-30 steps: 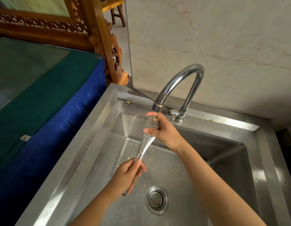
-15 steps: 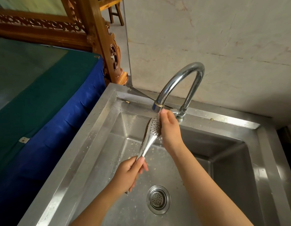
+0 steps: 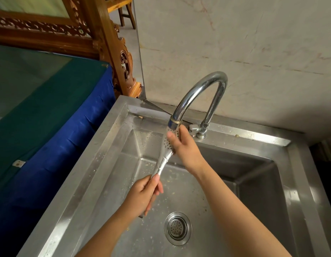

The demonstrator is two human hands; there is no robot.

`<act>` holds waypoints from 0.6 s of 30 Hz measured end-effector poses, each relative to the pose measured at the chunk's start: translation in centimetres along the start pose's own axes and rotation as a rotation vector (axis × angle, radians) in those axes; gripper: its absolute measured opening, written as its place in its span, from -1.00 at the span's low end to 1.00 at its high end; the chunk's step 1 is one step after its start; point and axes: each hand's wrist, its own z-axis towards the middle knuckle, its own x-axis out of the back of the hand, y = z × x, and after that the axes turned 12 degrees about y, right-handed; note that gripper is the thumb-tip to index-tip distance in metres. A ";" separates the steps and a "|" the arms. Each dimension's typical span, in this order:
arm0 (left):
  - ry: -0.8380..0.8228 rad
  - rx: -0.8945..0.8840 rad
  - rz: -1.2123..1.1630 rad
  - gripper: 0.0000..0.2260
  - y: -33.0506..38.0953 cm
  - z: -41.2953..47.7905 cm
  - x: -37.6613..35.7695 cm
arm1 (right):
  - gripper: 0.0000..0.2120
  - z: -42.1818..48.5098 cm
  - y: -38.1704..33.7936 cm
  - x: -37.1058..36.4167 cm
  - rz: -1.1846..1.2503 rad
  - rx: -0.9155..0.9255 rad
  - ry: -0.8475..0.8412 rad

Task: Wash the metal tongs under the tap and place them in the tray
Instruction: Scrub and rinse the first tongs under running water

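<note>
The metal tongs [image 3: 163,158] slant up over the steel sink [image 3: 105,154], with their perforated head right under the spout of the curved chrome tap [image 3: 200,88]. My left hand [image 3: 142,195] grips the handle end low down. My right hand [image 3: 183,145] holds the perforated head, thumb on its front and fingers behind it. Water runs over the head. No tray is in view.
A round drain strainer [image 3: 178,228] sits in the sink floor, with food specks scattered around it. A table with a green and blue cover [image 3: 40,108] stands at the left. Carved wooden furniture [image 3: 109,43] and a marble wall [image 3: 235,43] lie behind.
My right hand has slid up the perforated head towards the spout and its thumb now lies across the front. The left hand keeps its grip on the handle.
</note>
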 end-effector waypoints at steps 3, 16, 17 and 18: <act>0.000 0.026 0.002 -0.64 -0.4 -0.2 0.3 | -0.68 0.1 0.8 0.7 0.019 -0.070 -0.131; 0.058 0.041 -0.039 -0.62 0.7 0.3 -0.3 | -0.71 -1.0 0.7 -1.0 0.022 -0.073 -0.088; 0.072 0.049 -0.055 -0.61 0.9 0.6 -0.3 | -0.64 -1.3 1.0 -1.4 0.021 -0.098 -0.122; 0.077 0.051 -0.061 -0.60 1.1 0.8 -0.4 | -0.65 -1.5 1.2 -1.7 0.008 -0.116 -0.103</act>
